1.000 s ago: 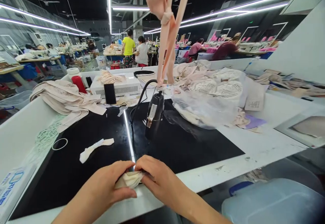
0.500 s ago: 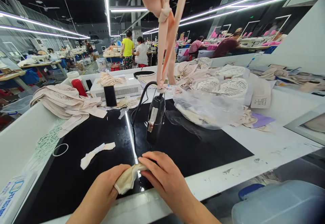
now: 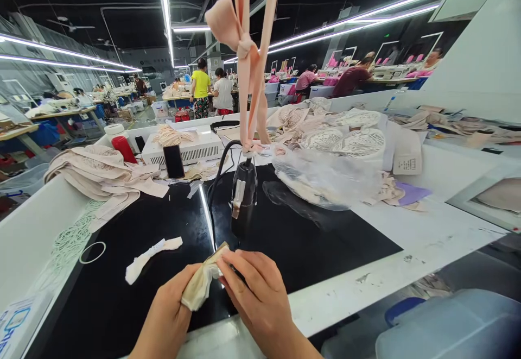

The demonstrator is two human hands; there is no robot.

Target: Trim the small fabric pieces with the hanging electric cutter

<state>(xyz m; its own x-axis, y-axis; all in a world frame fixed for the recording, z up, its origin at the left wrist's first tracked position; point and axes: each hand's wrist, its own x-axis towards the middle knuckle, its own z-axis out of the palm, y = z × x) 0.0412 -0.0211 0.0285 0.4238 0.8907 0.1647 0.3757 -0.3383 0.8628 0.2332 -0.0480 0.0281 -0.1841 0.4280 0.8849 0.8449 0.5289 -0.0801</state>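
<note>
Between my two hands is a small piece of cream-beige fabric [image 3: 199,288], folded and crumpled, near the front edge of the black work surface [image 3: 317,256]. My left hand [image 3: 175,299] grips its lower left end, thumb on top. My right hand [image 3: 256,288] pinches the upper right end, with the fingertips partly covering it. Just beyond my hands a black handheld tool [image 3: 243,201] hangs upright from knotted peach fabric straps [image 3: 250,93]. To the left lies a narrow strip of white fabric [image 3: 152,258].
A clear plastic bag [image 3: 329,177] and lace cups [image 3: 360,142] lie at the right back. Beige fabric pieces [image 3: 97,171], green cord [image 3: 77,234] and a white ring [image 3: 93,252] are at left. A black phone-like block [image 3: 173,162] leans on a white box [image 3: 195,152]. People work beyond.
The fabric's right end has been raised and turned, and my right fingers have shifted their pinch on it. The view has moved slightly, shifting the scene left.
</note>
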